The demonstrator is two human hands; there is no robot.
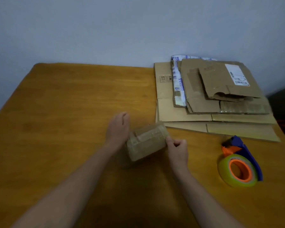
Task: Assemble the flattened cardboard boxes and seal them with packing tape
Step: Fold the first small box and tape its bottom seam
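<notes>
A small assembled cardboard box [146,142], covered in shiny clear tape, is in the middle of the wooden table [64,99], between my hands. My left hand [118,129] lies flat against the box's left end with straight fingers. My right hand [177,148] has its fingers curled at the box's right end, thumb and fingertips touching its edge. A tape dispenser [238,163] with a blue handle, orange core and a clear tape roll lies on the table to the right. Several flattened cardboard boxes [220,96] are stacked at the back right.
A pale wall [122,30] runs behind the table. The top flattened box carries a white shipping label [237,74]. A dark object [283,102] stands beyond the table's right edge.
</notes>
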